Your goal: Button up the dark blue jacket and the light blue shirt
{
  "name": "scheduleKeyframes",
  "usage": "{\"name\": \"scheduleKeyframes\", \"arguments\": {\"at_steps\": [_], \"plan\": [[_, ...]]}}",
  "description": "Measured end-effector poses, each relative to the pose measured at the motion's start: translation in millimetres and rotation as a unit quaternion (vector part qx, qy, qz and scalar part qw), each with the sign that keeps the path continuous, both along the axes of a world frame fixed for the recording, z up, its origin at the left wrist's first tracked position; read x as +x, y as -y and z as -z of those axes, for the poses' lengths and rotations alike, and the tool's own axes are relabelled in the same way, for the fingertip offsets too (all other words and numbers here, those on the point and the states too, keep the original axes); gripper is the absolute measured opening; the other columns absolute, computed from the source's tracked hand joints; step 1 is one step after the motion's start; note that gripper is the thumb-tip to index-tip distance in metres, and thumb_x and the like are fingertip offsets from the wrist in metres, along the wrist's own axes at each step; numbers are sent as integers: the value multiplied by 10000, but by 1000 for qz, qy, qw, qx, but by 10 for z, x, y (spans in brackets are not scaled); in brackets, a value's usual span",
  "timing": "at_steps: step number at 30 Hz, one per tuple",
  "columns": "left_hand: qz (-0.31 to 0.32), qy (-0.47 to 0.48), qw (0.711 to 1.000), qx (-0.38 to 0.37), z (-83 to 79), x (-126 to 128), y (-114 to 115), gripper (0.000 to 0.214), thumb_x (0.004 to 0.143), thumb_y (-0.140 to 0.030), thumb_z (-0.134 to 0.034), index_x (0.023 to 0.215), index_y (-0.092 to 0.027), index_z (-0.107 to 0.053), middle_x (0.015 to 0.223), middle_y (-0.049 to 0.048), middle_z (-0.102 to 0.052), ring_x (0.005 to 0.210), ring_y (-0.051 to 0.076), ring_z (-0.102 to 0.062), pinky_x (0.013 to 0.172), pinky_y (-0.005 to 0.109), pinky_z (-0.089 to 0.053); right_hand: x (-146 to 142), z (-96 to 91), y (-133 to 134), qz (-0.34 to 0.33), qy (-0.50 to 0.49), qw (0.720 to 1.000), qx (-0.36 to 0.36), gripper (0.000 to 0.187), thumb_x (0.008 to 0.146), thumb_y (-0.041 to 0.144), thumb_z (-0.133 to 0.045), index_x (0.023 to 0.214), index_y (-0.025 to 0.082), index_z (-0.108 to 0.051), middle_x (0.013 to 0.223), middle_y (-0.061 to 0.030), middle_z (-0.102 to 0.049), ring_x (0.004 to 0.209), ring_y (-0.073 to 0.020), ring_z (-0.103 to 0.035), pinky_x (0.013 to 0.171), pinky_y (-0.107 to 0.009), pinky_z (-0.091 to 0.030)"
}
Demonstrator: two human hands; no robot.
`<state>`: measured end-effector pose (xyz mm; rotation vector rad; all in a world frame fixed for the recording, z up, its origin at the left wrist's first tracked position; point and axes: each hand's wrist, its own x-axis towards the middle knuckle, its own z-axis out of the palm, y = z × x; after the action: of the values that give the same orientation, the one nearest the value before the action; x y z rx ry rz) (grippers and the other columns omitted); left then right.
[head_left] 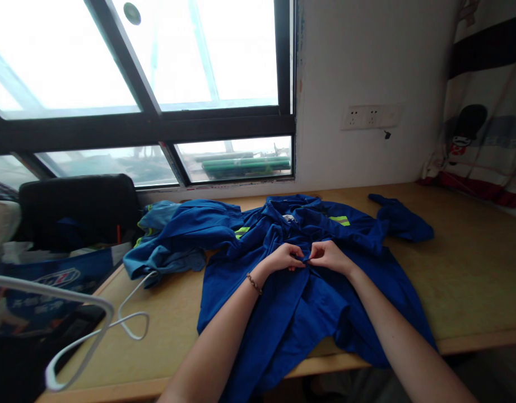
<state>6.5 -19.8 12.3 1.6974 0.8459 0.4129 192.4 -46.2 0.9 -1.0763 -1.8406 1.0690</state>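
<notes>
A blue work jacket [278, 302] with yellow-green reflective strips lies spread on the table, its collar toward the wall and its lower edge hanging over the front. At the middle of its front opening, my left hand [286, 257] pinches the fabric between thumb and fingers. My right hand [330, 256] closes on the facing edge just beside it, the fingertips of both nearly touching. Whatever small fastening may lie between the fingertips is hidden. A beaded bracelet [254, 284] circles my left wrist. One sleeve [403, 221] stretches out to the right.
Lighter blue folded cloth [165, 215] lies by the left sleeve. A white cable [134, 336] loops across the left side of the wooden table [472, 280]. A black bag [77, 207] and a printed blue bag [64, 285] stand left. Window, wall sockets [362, 116] and curtain [488, 123] are behind.
</notes>
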Motion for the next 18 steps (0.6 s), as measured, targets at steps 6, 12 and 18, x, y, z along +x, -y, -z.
{"name": "scheduleKeyframes", "arguments": {"at_steps": [6, 12, 18], "plan": [[-14, 3, 1000, 0, 4, -25, -3, 305, 529, -338, -703, 676, -120, -547, 490, -62, -483, 402, 49, -418, 413, 183, -325, 49, -12, -25, 68, 35, 996, 44, 122, 578, 188, -610, 550, 162, -494, 517, 44, -512, 490, -85, -456, 457, -190, -326], [-13, -26, 999, 41, 12, -15, -10, 253, 589, -311, -671, 727, -129, -562, 558, -41, -514, 442, 65, -439, 449, 201, -362, 165, -108, -52, 147, -21, 986, 78, 97, 629, 216, -547, 633, 184, -455, 550, 53, -459, 506, -92, -441, 483, -206, -352], [-87, -166, 882, 433, -133, 67, 119, 97, 681, -143, -586, 698, -212, -652, 989, 38, -588, 987, 209, -487, 870, 374, -371, 209, -19, -93, 280, 248, 899, 229, 425, 585, 367, -669, 971, 219, -571, 1074, -91, -532, 1050, -306, -417, 877, -446, -321]]}}
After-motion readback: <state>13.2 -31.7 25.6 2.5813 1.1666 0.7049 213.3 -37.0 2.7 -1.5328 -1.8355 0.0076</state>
